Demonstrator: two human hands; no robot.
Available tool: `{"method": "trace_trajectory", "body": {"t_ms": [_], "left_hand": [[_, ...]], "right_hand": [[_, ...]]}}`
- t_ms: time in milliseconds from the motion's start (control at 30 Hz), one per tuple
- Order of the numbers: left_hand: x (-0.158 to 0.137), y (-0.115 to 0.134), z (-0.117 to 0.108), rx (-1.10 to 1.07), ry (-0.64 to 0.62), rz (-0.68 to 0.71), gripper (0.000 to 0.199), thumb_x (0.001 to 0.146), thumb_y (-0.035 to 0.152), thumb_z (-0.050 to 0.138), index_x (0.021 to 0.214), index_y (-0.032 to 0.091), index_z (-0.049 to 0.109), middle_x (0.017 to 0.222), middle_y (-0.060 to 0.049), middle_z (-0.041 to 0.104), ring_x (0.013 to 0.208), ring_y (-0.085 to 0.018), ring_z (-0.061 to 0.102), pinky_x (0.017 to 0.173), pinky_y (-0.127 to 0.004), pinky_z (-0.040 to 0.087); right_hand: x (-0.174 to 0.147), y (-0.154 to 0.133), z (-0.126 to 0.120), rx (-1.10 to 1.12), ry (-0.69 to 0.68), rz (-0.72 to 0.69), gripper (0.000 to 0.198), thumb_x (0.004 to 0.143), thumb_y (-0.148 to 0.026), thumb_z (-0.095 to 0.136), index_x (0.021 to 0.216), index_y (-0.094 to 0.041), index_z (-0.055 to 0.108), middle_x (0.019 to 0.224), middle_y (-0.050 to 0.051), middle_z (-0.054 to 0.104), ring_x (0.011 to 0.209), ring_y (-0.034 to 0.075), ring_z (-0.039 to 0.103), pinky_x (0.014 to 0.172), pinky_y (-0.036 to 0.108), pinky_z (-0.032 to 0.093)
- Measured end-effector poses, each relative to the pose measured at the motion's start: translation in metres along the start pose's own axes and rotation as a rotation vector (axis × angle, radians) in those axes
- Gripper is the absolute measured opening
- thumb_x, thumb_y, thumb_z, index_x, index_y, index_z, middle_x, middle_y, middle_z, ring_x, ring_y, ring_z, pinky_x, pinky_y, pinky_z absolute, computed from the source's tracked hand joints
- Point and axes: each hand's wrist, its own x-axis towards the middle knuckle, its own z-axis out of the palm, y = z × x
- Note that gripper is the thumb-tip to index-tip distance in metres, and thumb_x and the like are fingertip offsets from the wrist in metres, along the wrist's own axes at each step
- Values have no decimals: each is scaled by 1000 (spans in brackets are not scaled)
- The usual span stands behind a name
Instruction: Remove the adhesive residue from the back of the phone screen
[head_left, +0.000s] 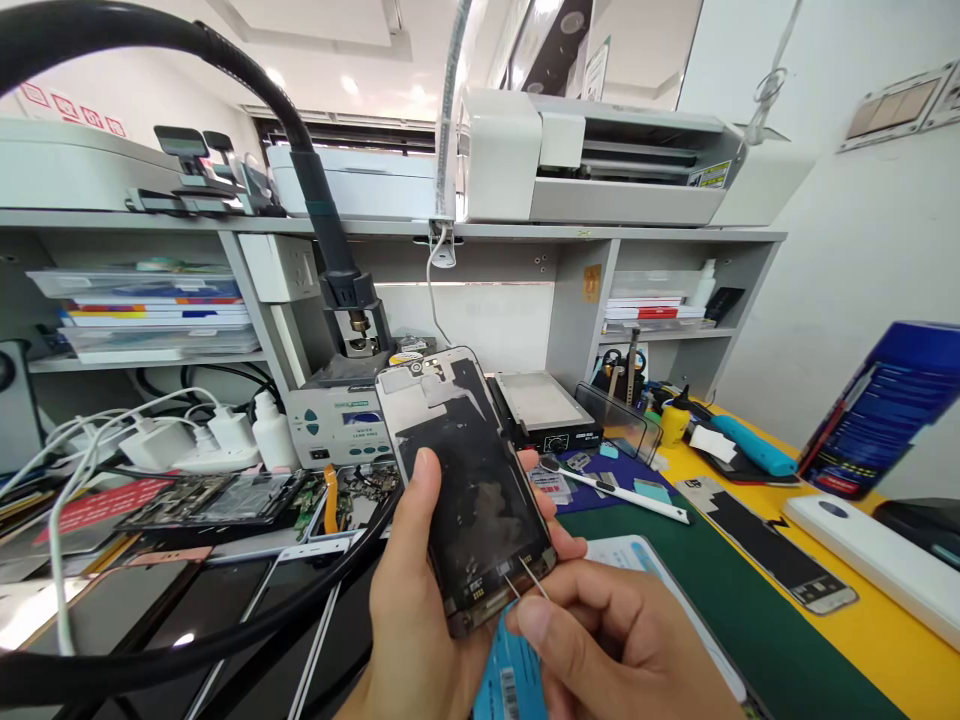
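Observation:
My left hand (409, 560) grips a smartphone display assembly (469, 470), thumb along its left edge and fingertips curled round its right edge. Its dark back faces me, with silvery film near the top and small gold contacts near the bottom. In my right hand (600, 630), thumb and fingers pinch a pair of thin metal tweezers (534, 578). The two tips are apart and lie at the display's lower end; whether they touch it I cannot tell. Below hangs a blue piece with a barcode (510, 680), partly hidden by my right hand.
A black hose (315, 190) arches on the left and crosses low over several phone screens (150, 610). Behind stand a fume extractor unit (341, 425) and a heating plate (544, 405). On the right lie a white brush (615, 490) and another phone panel (772, 545).

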Motion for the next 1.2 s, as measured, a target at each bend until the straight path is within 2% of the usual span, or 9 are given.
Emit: {"method": "trace_trajectory", "body": {"t_ms": [133,400,567,733,867,1000,1200], "left_hand": [[-1,1,12,16,145,4,69,105,69,49,103,9,84,85,-15,78,73,-27,77,77,-38,66],[-2,0,19,11,212,-30,71,106,68,47,107,5,82,83,-14,77,70,-26,76,75,-38,65],[0,0,17,-11,189,-5,69,105,68,50,94,7,82,80,-14,77,70,-25,77,69,-34,65],[2,-1,11,-31,93,-20,69,102,71,53,98,8,83,82,-14,79,73,-26,78,75,-38,67],[0,-4,15,-10,196,-27,68,105,68,50,98,8,83,79,-14,77,69,-24,75,70,-35,65],[-2,-6,16,5,208,-19,66,107,63,46,97,9,83,79,-13,76,68,-24,75,72,-36,65],[4,-10,1,-54,117,-42,62,98,67,63,99,8,83,82,-13,78,72,-26,77,75,-38,68]], "right_hand": [[9,15,-2,14,-42,-36,70,80,-89,73,79,-19,67,49,-4,55,43,7,42,48,20,36],[14,19,-4,18,-60,-41,72,80,-91,71,77,-20,62,47,-4,57,41,6,43,46,18,32],[10,13,-5,3,-65,-35,68,84,-87,71,80,-20,62,48,-4,58,40,5,42,45,18,28],[7,8,-4,-16,-60,0,67,83,-85,74,77,-20,59,49,-4,58,41,5,40,45,18,28],[8,10,-2,-54,-47,-4,73,80,-92,69,76,-20,60,48,-3,57,41,6,42,46,19,31],[10,17,-2,-73,-40,-37,70,85,-90,66,77,-20,62,48,-2,57,42,7,43,48,20,34],[9,18,-3,-91,-27,-62,71,86,-90,64,79,-20,63,49,-2,57,43,8,42,48,21,35]]}}
